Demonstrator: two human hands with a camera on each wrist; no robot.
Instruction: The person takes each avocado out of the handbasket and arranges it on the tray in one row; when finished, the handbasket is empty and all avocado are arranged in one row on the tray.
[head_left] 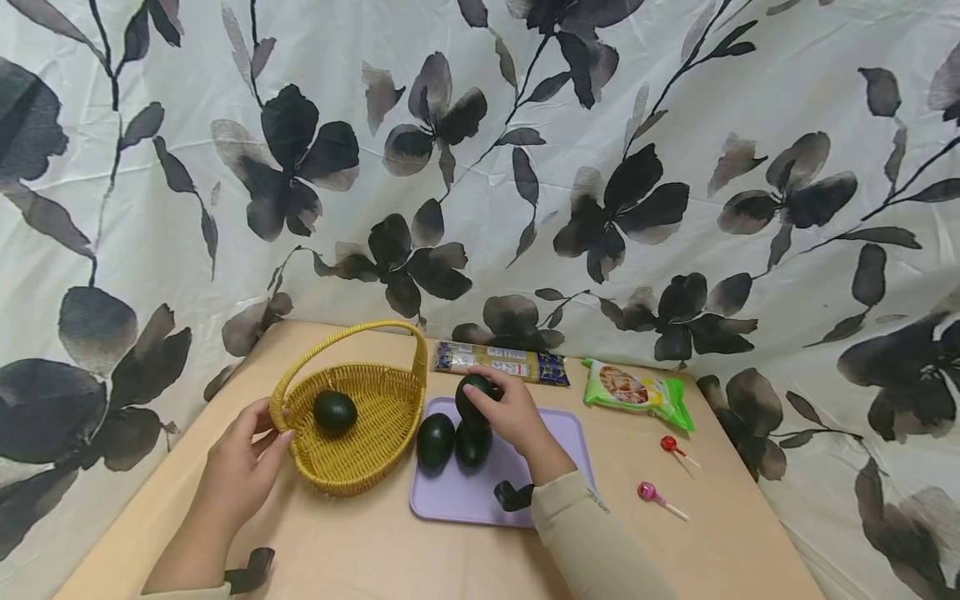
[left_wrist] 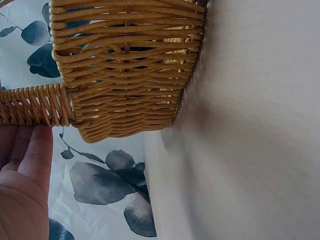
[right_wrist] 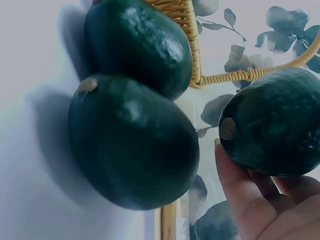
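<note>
My left hand (head_left: 238,467) holds the yellow wicker basket (head_left: 367,462) by the left foot of its arched handle (left_wrist: 30,106). Inside that basket lies one dark green avocado (head_left: 334,413). My right hand (head_left: 519,421) grips another avocado (right_wrist: 275,122) between thumb and fingers, raised above the lilac tray (head_left: 472,510). Two more avocados rest side by side on the tray's left part, the left one (head_left: 435,442) close to the basket and the other avocado (right_wrist: 132,145) partly below the held one in the head view.
Behind the tray lies a long packet (head_left: 502,362) with dark blue ends. To the right are a green snack bag (head_left: 637,393), a red lollipop (head_left: 669,444) and a pink lollipop (head_left: 648,492). A flowered cloth (head_left: 510,250) hangs along the table's far edge.
</note>
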